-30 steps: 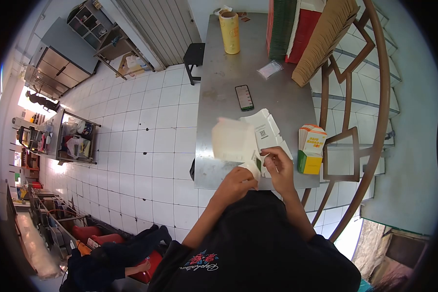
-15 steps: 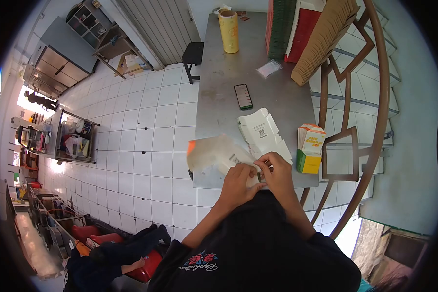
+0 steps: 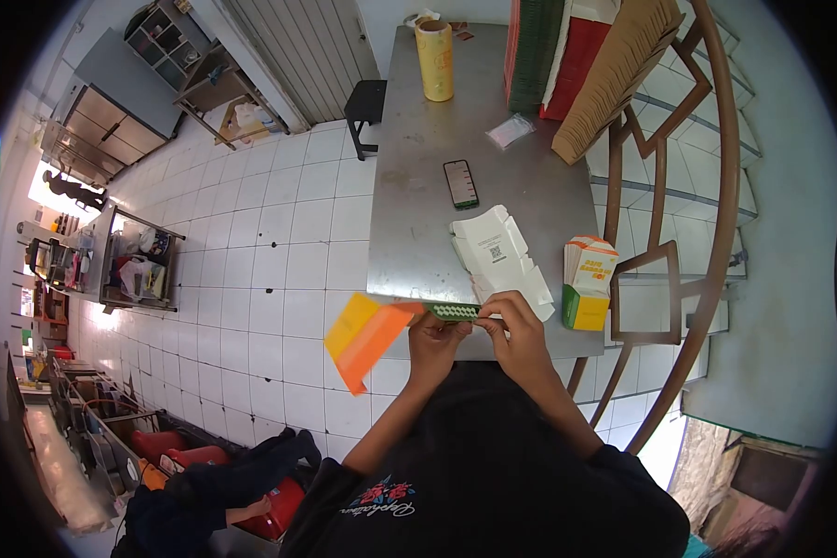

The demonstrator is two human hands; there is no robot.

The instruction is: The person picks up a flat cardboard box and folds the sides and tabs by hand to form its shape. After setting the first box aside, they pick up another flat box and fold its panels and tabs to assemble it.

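A part-folded cardboard carton is up at the table's front edge, its yellow and orange panels hanging past the left side. Its green patterned side faces up between my hands. My left hand is closed round the underside of that green part. With fingers pinched together, my right hand grips its right end. Just beyond my hands lies a flat, unfolded carton, white side up with a printed code. Standing to its right is a stack of folded yellow, green and orange cartons.
On the metal table lie a phone and a clear plastic packet. A yellow film roll and stacked brown cardboard stand farther back. A brown stair railing runs along the right. Another person is at lower left.
The carton in my hands has been turned over and raised: its pale inside faced up before, and now its coloured outside shows. My hands have shifted a little with it.
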